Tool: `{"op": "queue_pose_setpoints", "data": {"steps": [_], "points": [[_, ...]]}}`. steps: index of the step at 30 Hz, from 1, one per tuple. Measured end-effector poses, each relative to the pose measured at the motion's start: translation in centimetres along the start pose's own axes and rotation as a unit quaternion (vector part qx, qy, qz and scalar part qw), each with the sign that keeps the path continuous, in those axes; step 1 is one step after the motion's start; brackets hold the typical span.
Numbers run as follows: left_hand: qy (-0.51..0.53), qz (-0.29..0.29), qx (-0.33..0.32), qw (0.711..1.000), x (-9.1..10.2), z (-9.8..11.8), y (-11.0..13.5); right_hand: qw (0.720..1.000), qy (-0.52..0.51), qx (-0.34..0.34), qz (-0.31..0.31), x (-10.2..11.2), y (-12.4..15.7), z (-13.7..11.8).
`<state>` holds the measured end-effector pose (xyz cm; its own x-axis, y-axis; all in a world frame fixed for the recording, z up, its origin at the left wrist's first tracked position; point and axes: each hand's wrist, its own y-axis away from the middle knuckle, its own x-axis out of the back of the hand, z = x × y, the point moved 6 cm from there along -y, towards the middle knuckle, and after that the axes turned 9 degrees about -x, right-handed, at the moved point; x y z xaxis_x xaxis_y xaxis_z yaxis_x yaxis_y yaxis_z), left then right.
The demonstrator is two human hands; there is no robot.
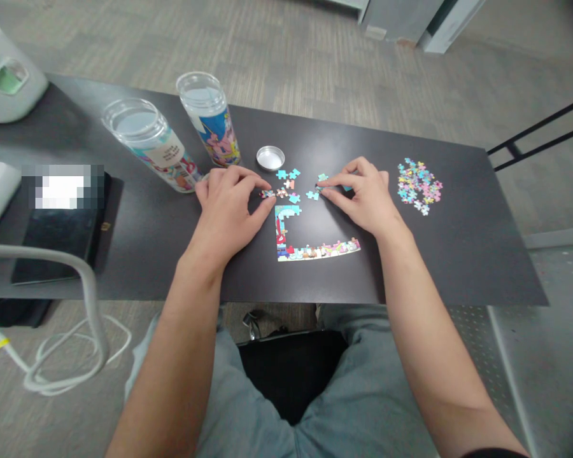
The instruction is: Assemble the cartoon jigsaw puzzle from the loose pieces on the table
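Observation:
My left hand (233, 207) rests on the dark table, its thumb and index finger closing on a small multicoloured jigsaw piece (267, 193). To the right, my right hand (365, 197) pinches another jigsaw piece, mostly hidden by the fingertips. Between the hands lie several loose pieces, among them a light-blue one (294, 199) and a red-and-white one (282, 192). Just below them, a joined puzzle border (310, 253) forms the left side, the bottom edge and a short stretch of the top. Another blue piece is partly covered beneath my right hand.
A pile of jigsaw pieces (417, 183) lies at the right. Two clear printed canisters (157, 149) stand beyond my left hand, near a round metal lid (270, 158). A black box-like object (57, 235) and a thick white cable (88, 286) are at the left.

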<state>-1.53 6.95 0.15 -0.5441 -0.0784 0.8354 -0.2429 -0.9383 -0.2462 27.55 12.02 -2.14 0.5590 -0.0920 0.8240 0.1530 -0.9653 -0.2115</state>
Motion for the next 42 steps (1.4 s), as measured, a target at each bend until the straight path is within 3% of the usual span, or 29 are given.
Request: {"op": "queue_pose_setpoints", "data": {"steps": [7,15,21,27,42], "points": [[-0.001,0.002,-0.003,1.000,0.0,-0.5,0.0,0.999,-0.043,-0.012,-0.031,1.4,1.2,1.4],[0.000,0.004,-0.002,1.000,0.0,-0.5,0.0,0.998,-0.031,-0.043,-0.035,1.2,1.5,1.1],[-0.001,-0.002,0.004,1.000,-0.1,-0.5,-0.1,0.994,-0.054,-0.025,-0.093,0.5,2.9,-0.9],[0.000,-0.001,-0.002,1.000,-0.2,-0.3,-0.1,0.991,-0.064,0.003,-0.114,-0.9,2.6,-3.8],[0.000,-0.036,-0.027,0.999,-0.6,0.3,0.1,0.993,-0.042,0.026,-0.106,-1.6,2.5,-4.4]]}}
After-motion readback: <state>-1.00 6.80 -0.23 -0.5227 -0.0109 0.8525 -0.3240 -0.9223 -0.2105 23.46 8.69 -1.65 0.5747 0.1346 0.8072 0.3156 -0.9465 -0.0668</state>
